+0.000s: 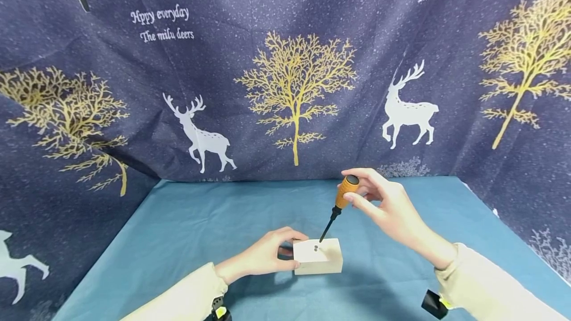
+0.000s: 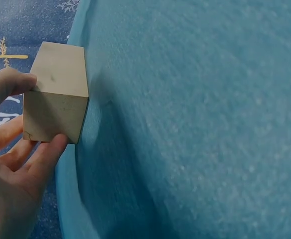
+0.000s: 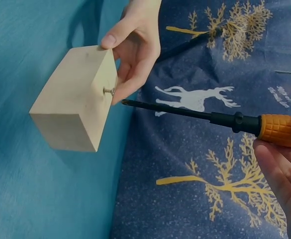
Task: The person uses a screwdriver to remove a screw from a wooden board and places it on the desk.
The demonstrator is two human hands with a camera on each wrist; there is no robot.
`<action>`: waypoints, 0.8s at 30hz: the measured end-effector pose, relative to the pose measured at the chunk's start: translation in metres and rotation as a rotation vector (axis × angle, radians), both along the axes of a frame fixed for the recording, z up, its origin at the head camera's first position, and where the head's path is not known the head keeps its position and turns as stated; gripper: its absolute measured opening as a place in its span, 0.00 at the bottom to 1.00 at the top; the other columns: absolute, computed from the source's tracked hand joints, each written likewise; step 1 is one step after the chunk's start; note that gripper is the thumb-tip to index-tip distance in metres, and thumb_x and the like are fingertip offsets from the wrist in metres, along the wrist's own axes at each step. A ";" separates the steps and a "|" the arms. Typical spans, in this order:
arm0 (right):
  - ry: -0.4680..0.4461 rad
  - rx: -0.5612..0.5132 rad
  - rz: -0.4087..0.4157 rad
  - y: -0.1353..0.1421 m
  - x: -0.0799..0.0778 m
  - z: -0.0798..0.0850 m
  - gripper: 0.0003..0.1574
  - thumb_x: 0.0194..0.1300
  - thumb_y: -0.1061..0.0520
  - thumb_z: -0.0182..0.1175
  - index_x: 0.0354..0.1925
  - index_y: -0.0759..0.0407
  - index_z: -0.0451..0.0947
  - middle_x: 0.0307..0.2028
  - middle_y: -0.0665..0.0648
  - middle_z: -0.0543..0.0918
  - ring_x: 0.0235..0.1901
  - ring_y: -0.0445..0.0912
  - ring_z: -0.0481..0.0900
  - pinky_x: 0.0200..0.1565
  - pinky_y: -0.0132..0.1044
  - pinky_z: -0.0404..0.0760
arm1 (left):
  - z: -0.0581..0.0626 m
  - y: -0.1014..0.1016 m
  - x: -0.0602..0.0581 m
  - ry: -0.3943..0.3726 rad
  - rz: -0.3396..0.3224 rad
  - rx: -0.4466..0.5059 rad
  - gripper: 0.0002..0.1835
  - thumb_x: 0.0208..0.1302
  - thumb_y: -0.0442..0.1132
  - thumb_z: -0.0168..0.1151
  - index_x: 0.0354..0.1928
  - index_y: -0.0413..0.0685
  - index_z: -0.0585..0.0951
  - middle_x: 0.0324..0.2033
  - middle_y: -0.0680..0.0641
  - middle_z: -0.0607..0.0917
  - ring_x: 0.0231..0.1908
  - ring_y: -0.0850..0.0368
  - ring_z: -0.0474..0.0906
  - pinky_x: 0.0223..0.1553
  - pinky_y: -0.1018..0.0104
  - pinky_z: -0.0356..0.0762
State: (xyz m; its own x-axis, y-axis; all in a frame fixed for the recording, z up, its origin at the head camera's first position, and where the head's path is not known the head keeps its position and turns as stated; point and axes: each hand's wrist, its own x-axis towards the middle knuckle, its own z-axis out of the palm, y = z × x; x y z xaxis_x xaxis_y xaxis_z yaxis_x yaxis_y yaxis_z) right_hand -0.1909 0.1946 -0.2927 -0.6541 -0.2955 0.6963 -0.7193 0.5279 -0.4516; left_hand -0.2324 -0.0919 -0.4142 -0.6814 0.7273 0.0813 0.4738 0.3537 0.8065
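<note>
A pale wooden block (image 1: pixel 317 267) lies on the blue cloth, and my left hand (image 1: pixel 263 255) grips its left end between thumb and fingers. From its top face sticks a small screw (image 3: pixel 109 91), its head standing off the wood. My right hand (image 1: pixel 390 204) holds a screwdriver (image 1: pixel 346 194) by its orange handle, the dark shaft slanting down to the block. In the right wrist view the screwdriver's tip is a short gap away from the screw head. The left wrist view shows my thumb and fingertips on the block (image 2: pixel 58 69).
Blue cloth (image 1: pixel 214 217) covers the table around the block. Behind it hangs a dark blue curtain (image 1: pixel 267 9) printed with white deer and yellow trees. A dark device (image 1: pixel 434 304) sits at my right wrist.
</note>
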 end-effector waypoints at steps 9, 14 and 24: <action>-0.008 -0.012 0.026 -0.002 0.001 -0.003 0.30 0.61 0.66 0.67 0.60 0.49 0.75 0.29 0.45 0.87 0.27 0.34 0.83 0.35 0.22 0.82 | 0.000 0.002 0.002 0.016 -0.019 0.009 0.25 0.63 0.40 0.68 0.62 0.56 0.76 0.56 0.48 0.78 0.56 0.58 0.76 0.51 0.76 0.81; -0.017 -0.019 0.043 -0.002 0.002 -0.006 0.30 0.61 0.66 0.67 0.60 0.49 0.75 0.29 0.46 0.87 0.27 0.38 0.84 0.34 0.23 0.82 | 0.001 0.002 0.003 0.015 -0.024 0.011 0.25 0.63 0.40 0.68 0.62 0.57 0.76 0.56 0.48 0.78 0.56 0.57 0.77 0.51 0.76 0.81; -0.023 -0.018 0.052 -0.004 0.003 -0.007 0.29 0.62 0.66 0.66 0.59 0.50 0.75 0.30 0.48 0.87 0.28 0.35 0.84 0.33 0.24 0.82 | 0.002 0.001 0.005 -0.001 -0.037 0.011 0.25 0.63 0.40 0.68 0.62 0.58 0.76 0.55 0.49 0.78 0.56 0.58 0.76 0.51 0.74 0.81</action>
State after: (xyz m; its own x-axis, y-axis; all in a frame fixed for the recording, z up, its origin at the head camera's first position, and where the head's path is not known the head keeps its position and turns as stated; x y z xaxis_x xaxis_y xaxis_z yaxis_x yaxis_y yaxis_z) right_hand -0.1878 0.1904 -0.2998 -0.6544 -0.3172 0.6864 -0.7346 0.4820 -0.4776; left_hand -0.2274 -0.0914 -0.4122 -0.6540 0.7512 0.0888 0.4855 0.3268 0.8109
